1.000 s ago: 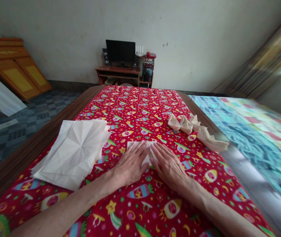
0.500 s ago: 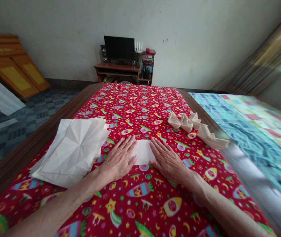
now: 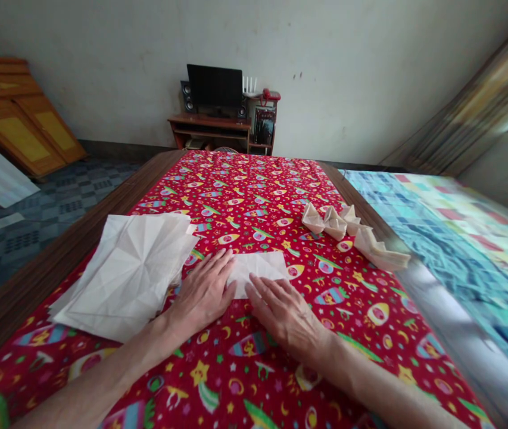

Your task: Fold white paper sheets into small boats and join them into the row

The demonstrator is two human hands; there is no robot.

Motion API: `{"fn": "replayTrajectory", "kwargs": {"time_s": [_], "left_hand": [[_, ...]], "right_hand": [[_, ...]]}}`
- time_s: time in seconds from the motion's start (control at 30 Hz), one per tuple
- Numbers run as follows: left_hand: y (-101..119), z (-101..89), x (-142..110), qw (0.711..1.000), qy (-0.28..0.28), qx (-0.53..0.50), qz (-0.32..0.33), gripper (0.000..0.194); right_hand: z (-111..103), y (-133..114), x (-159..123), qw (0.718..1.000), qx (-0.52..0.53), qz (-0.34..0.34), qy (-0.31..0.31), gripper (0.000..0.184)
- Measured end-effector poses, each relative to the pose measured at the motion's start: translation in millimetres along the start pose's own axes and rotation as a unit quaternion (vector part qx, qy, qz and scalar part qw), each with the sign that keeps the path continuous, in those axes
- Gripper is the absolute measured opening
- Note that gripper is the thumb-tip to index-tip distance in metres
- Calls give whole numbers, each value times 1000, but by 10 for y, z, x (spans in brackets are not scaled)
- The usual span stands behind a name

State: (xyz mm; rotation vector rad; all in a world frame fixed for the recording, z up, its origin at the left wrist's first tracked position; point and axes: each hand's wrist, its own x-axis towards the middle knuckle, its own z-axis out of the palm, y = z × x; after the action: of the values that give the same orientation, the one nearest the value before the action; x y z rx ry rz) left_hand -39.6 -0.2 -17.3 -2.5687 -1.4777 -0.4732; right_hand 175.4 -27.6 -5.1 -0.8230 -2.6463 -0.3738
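- Since the earlier frames, the right hand has shifted from the right end of the white paper to its near edge, uncovering that end.
- The right hand lies palm down and flat, not closed on anything; its fingers are extended close together, and the fingertips rest on the paper's near side.
- The left hand is also palm down and open, its fingers side by side and its thumb a little apart, covering the left end of the paper.
- The white paper is a flat, folded strip with faint creases, in front of the person between and beyond the hands. Its long axis runs left to right, across the length of the table.
- Under it is a red patterned tablecloth.
- Left of the left hand is a loose stack of creased sheets, the top one with fold lines radiating from its middle.
- Beyond the right hand, to the right, stand small folded paper shapes, with a nested row of folded paper just beside them, nearer the person.
- Past the table's far end, a black monitor stands on a desk.
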Motion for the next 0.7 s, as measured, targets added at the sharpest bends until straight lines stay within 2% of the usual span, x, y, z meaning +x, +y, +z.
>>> {"fn": "replayTrajectory", "kwargs": {"time_s": [0.13, 0.27, 0.37, 0.5, 0.57, 0.63, 0.7], "left_hand": [[-29, 14, 24, 999, 19, -27, 2, 42], [-61, -19, 25, 998, 20, -64, 13, 39], [-79, -64, 15, 996, -6, -78, 36, 40], [-105, -93, -12, 994, -60, -68, 65, 54], [-109, -108, -18, 993, -69, -58, 78, 58], [-104, -139, -12, 992, -61, -48, 99, 51], [-94, -181, 6, 987, -52, -48, 146, 35]], "right_hand": [[-33, -45, 57, 998, 27, 8, -54, 25], [-35, 2, 33, 998, 20, 20, -48, 27], [-35, 11, 13, 999, 8, 12, -47, 31], [-44, 9, 8, 999, -11, 3, -49, 33], [-37, 20, -2, 999, -8, 6, -49, 32], [-16, 38, -21, 999, -1, 14, -43, 31], [11, 58, -42, 999, 7, 19, -35, 30]]}}
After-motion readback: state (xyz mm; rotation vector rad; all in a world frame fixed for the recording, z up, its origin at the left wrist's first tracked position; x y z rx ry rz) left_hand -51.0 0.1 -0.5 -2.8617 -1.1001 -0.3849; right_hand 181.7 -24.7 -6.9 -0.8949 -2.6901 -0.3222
